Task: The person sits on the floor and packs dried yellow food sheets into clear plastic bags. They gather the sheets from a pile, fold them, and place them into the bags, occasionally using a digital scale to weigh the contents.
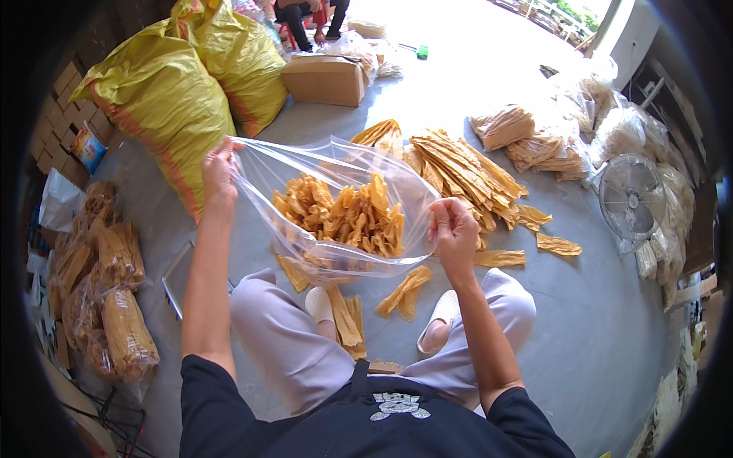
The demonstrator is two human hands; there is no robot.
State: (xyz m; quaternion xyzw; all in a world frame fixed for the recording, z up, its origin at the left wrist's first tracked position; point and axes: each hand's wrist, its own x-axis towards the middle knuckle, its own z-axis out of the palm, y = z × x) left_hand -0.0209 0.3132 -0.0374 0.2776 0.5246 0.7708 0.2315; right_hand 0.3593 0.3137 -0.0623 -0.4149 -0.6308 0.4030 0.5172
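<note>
A clear plastic bag (320,154) is stretched wide between my two hands, its mouth spread towards me. Inside it lie many crinkled golden-brown dried pieces (343,214). My left hand (220,172) pinches the bag's edge at the upper left. On the right, my right hand (455,226) grips the opposite edge between thumb and fingers. Just beyond the bag, a pile of flat, wrinkled yellow-brown dried strips (458,172) rests on the grey floor. Loose strips (404,292) of the same kind lie between my feet and beneath the bag.
Large yellow woven sacks (166,97) stand ahead on the left, beside a cardboard box (323,80). Filled plastic bags (129,326) lie at the left. A fan (632,200) and more bagged goods (504,126) are on the right. Another person (303,17) sits at the back.
</note>
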